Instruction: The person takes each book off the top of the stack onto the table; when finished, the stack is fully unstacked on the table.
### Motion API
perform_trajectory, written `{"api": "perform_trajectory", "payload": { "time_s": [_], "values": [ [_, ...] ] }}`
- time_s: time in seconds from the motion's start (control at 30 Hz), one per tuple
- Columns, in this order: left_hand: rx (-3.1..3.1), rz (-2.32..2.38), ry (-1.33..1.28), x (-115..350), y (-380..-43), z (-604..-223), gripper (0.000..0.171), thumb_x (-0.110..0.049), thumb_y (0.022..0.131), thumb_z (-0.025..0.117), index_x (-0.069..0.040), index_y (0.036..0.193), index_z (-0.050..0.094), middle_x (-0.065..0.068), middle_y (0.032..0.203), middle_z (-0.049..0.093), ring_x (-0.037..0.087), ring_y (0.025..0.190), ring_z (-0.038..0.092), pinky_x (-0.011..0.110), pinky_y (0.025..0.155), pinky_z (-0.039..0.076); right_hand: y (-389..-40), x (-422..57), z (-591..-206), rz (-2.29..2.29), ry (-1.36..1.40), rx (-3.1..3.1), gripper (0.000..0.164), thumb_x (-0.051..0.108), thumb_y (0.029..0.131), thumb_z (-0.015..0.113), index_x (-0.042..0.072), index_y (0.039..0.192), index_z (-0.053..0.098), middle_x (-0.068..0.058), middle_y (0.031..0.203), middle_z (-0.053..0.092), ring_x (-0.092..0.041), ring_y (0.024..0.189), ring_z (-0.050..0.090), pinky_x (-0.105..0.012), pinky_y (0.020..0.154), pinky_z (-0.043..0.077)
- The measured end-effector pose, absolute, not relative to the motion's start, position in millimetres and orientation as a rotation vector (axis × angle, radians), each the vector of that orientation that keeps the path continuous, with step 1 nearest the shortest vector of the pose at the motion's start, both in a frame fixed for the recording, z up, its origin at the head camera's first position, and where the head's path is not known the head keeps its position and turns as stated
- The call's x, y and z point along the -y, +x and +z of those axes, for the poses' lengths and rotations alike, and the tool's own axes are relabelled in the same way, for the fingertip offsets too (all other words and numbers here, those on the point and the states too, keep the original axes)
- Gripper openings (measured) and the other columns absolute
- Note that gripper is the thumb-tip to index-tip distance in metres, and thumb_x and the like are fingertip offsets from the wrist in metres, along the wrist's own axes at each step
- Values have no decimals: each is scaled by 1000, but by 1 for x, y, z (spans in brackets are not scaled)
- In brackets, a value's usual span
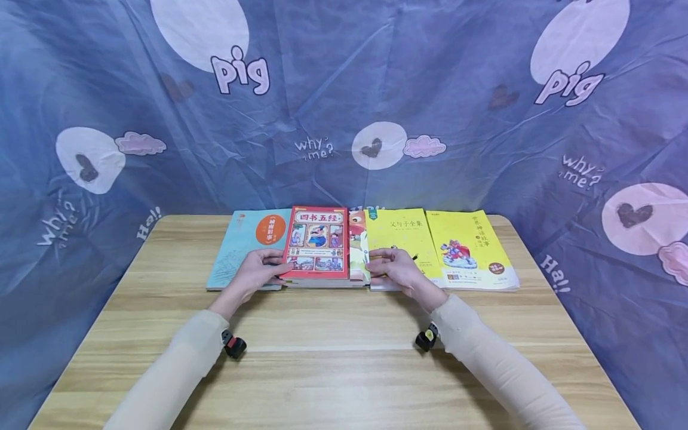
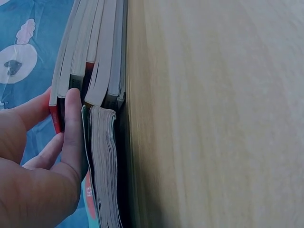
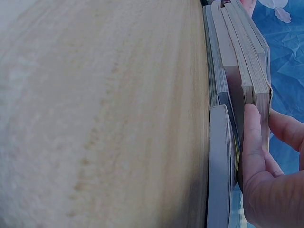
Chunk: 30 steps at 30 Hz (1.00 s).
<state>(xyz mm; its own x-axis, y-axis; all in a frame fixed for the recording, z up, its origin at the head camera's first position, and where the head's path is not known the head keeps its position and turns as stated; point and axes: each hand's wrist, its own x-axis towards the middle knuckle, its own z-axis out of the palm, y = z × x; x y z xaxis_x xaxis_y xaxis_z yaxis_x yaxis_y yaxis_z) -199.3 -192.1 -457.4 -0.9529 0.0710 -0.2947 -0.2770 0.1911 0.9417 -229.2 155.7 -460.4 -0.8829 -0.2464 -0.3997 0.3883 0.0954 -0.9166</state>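
Pale sleeves (image 1: pixel 173 364) foremost; left grip (image 1: pixel 255 276), right grip (image 1: pixel 399 270) clamped on red-topped book stack (image 1: pixel 319 245).

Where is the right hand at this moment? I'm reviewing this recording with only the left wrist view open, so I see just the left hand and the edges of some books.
Observer: The head view shows the right hand at the right side of the stack, across from the left hand.
Reviewer: Thanks. I only catch a red edge by the left hand's fingers; what does the cover of that red book look like?
Observer: From the head view, it faces up and carries cartoon figures in framed panels below a title in large characters.
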Motion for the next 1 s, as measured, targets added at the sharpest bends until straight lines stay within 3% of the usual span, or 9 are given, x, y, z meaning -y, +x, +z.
{"api": "perform_trajectory", "payload": {
  "time_s": [0.3, 0.43, 0.63, 1.0],
  "values": [
    [-2161, 1905, -214, 201, -195, -458, 53, -7, 99, 73, 5, 147, 52, 7, 113, 65, 12, 84, 72, 34, 80, 69, -229, -154, -460, -1848, 133, -1913, 54, -3, 98, 67, -5, 149, 51, -6, 103, 79, -15, 80, 74, -30, 77, 69],
    [-2177, 1928, -232, 206, -190, -457, 53, -9, 100, 73, 2, 148, 52, 1, 107, 68, 8, 83, 73, 28, 78, 69, -229, -155, -461, -1845, 145, -1914, 54, -3, 98, 68, -4, 149, 51, -5, 101, 79, -15, 79, 74, -30, 77, 69],
    [-2172, 1985, -268, 215, -179, -454, 55, -10, 102, 71, -1, 151, 50, -3, 109, 67, 4, 86, 72, 21, 78, 66, -231, -153, -461, -1850, 152, -1909, 54, -3, 98, 68, -4, 149, 50, -6, 102, 78, -15, 80, 75, -31, 78, 69],
    [-2011, 2199, -275, 257, -157, -446, 59, -7, 106, 61, 0, 159, 36, -8, 108, 65, 6, 89, 75, 24, 85, 67, -229, -154, -461, -1850, 160, -1912, 53, -4, 98, 67, -3, 149, 51, -4, 101, 78, -15, 79, 74, -30, 77, 69]
  ]
}}
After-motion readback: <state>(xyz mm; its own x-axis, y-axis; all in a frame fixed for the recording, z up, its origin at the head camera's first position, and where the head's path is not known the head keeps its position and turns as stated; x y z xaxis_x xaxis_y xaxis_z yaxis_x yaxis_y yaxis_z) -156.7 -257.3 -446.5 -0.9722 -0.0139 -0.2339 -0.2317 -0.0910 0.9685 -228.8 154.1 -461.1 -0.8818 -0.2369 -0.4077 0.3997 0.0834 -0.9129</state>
